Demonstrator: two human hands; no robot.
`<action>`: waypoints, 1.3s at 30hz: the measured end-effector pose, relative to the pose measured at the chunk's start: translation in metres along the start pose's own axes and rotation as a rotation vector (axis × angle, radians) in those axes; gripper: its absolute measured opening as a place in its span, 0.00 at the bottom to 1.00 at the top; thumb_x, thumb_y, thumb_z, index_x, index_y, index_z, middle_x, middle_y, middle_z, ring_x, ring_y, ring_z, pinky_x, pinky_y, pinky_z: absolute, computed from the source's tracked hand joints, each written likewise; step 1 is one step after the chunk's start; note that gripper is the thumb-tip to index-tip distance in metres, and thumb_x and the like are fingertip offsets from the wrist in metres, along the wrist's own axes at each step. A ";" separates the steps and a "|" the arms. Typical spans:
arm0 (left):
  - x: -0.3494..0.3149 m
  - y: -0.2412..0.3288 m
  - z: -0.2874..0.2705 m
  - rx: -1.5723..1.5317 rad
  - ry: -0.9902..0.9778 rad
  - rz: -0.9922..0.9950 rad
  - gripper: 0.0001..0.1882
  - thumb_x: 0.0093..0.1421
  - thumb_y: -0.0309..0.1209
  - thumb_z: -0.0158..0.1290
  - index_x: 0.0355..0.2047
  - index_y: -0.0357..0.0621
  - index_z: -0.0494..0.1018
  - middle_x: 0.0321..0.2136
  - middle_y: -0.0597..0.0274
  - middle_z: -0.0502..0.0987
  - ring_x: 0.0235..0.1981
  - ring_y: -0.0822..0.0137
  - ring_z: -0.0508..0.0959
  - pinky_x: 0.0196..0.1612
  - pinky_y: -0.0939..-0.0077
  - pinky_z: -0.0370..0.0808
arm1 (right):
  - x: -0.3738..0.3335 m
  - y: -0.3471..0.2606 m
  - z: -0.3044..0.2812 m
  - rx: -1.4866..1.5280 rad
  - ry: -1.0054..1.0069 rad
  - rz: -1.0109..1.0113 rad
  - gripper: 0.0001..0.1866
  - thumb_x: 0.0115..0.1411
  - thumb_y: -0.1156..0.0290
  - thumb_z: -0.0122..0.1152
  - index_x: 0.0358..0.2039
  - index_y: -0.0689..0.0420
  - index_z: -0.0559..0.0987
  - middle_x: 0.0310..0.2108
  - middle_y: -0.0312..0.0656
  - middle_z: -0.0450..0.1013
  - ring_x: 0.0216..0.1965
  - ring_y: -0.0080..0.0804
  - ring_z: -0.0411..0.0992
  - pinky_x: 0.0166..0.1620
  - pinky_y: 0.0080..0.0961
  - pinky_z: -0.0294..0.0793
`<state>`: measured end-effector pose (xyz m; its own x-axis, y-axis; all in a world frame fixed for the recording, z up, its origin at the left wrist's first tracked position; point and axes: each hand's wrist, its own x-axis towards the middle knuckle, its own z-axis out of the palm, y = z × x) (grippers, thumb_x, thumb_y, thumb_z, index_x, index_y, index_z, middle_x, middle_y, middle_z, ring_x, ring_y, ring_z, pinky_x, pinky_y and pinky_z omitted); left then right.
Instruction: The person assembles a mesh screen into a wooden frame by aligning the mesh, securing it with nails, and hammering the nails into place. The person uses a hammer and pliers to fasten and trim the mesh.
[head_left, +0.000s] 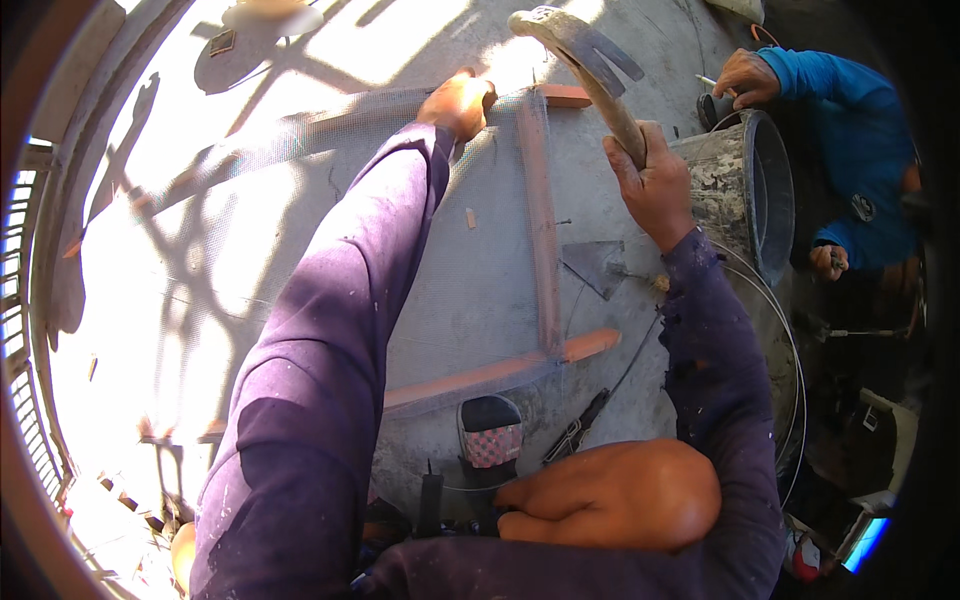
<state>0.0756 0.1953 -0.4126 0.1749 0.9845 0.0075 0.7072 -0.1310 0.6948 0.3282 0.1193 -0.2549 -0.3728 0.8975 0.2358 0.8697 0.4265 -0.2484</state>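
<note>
Gripping a hammer (pixel 603 98) in the right hand (pixel 655 190), wrapping its fingers fully around the handle and holding the head up above the floor (pixel 640 400). Reaching out with the left hand (pixel 457 103) to the far edge of the mesh (pixel 455 260), near the far right corner of the frame (pixel 540 230), and curling those fingers in. Cannot tell from this side whether pinching mesh, a nail or nothing.

Working over the frame as lying flat on the floor, with mesh spreading across it. Judging by the raised hammer and a thin spike (pixel 534 76) standing close to that corner, probably fastening mesh to the far bar (pixel 566 96); not yet striking, apparently, but steadying and lining up.

Next, probably needing to draw the mesh taut along the bar, moving the left fingers clear and bringing the hammer down squarely. Risking bruised fingers or torn mesh with a glancing blow.

Having a trowel (pixel 597 268) just right of the frame, a bucket (pixel 715 190) beyond it and 1 co-worker (pixel 860 165) farther right, so calling for a compact swing.
</note>
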 end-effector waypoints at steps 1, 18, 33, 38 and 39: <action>0.002 0.000 -0.001 0.009 -0.041 -0.008 0.19 0.55 0.20 0.57 0.47 0.48 0.81 0.48 0.49 0.76 0.52 0.48 0.79 0.57 0.58 0.77 | 0.000 0.001 0.000 0.092 0.062 -0.072 0.19 0.66 0.51 0.61 0.39 0.55 0.73 0.24 0.50 0.77 0.26 0.53 0.78 0.28 0.46 0.75; -0.002 0.006 -0.005 0.087 -0.095 -0.033 0.16 0.63 0.23 0.53 0.50 0.51 0.80 0.50 0.50 0.75 0.54 0.50 0.78 0.58 0.60 0.76 | -0.005 0.010 0.009 0.233 0.061 0.086 0.19 0.70 0.54 0.57 0.36 0.60 0.73 0.27 0.54 0.78 0.30 0.56 0.80 0.31 0.47 0.75; -0.001 0.004 -0.009 0.070 -0.086 -0.009 0.18 0.58 0.20 0.53 0.47 0.51 0.82 0.47 0.50 0.77 0.51 0.51 0.80 0.59 0.61 0.77 | -0.024 0.004 0.044 0.822 0.467 0.277 0.25 0.71 0.48 0.56 0.29 0.59 0.72 0.19 0.36 0.69 0.19 0.23 0.68 0.26 0.26 0.71; -0.004 0.005 -0.010 0.113 -0.102 -0.030 0.17 0.61 0.20 0.52 0.47 0.52 0.81 0.50 0.50 0.76 0.56 0.51 0.78 0.61 0.60 0.76 | -0.017 0.018 0.051 0.368 -0.148 0.655 0.25 0.70 0.47 0.58 0.31 0.59 0.73 0.18 0.32 0.66 0.19 0.19 0.68 0.23 0.20 0.69; -0.005 0.004 -0.009 0.084 -0.077 -0.025 0.18 0.61 0.19 0.51 0.46 0.52 0.81 0.50 0.50 0.76 0.55 0.51 0.78 0.61 0.59 0.76 | -0.016 0.018 0.045 0.619 -0.103 0.661 0.25 0.69 0.46 0.58 0.31 0.58 0.72 0.17 0.32 0.65 0.18 0.18 0.67 0.22 0.20 0.68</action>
<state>0.0715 0.1913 -0.4033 0.2065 0.9762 -0.0666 0.7666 -0.1191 0.6310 0.3353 0.1182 -0.3058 0.0873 0.9734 -0.2117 0.5987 -0.2212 -0.7698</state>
